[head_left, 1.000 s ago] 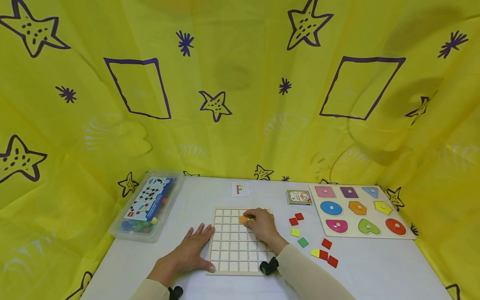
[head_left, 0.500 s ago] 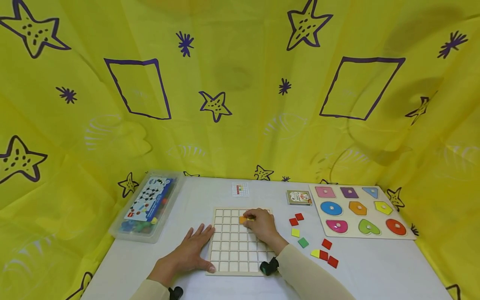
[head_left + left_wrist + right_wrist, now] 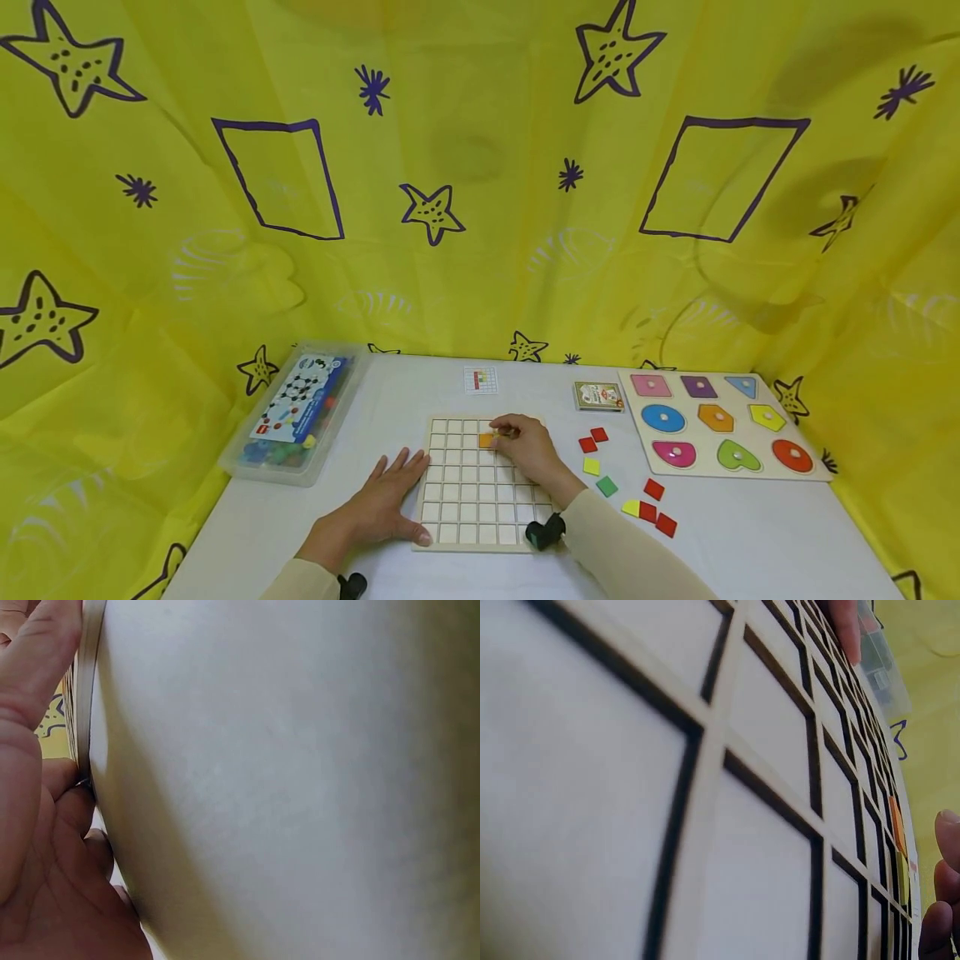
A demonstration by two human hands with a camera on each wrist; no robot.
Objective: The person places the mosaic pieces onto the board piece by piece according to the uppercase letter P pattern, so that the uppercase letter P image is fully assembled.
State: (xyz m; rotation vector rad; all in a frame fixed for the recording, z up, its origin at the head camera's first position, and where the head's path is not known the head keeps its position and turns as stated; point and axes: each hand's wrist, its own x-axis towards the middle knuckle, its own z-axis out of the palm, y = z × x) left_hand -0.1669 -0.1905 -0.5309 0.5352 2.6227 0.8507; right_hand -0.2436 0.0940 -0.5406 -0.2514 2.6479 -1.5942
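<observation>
My left hand point(image 3: 386, 504) lies at the left edge of a wooden grid board point(image 3: 468, 508), fingers spread and thumb on its near left corner. My right hand point(image 3: 527, 446) hovers over the far part of the board, fingers loosely bent. An orange tile point(image 3: 485, 441) sits in a far-row cell beside its fingertips. In the right wrist view, a yellow tile point(image 3: 904, 877) lies next to the orange one, and the fingers point(image 3: 946, 881) appear just off the board with nothing visible between them. The left wrist view shows the left palm point(image 3: 60, 885) against the board's edge.
Several red tiles point(image 3: 666, 525), a green tile point(image 3: 607, 487) and yellow pieces point(image 3: 591, 467) lie to the right. A pattern card point(image 3: 481, 380) and a card box point(image 3: 598, 396) stand behind. A shape puzzle point(image 3: 708, 467) is far right, a plastic case point(image 3: 300, 417) left.
My right hand has shifted slightly right and back from the orange tile, showing a little more of it. My left hand keeps its place on the board.
</observation>
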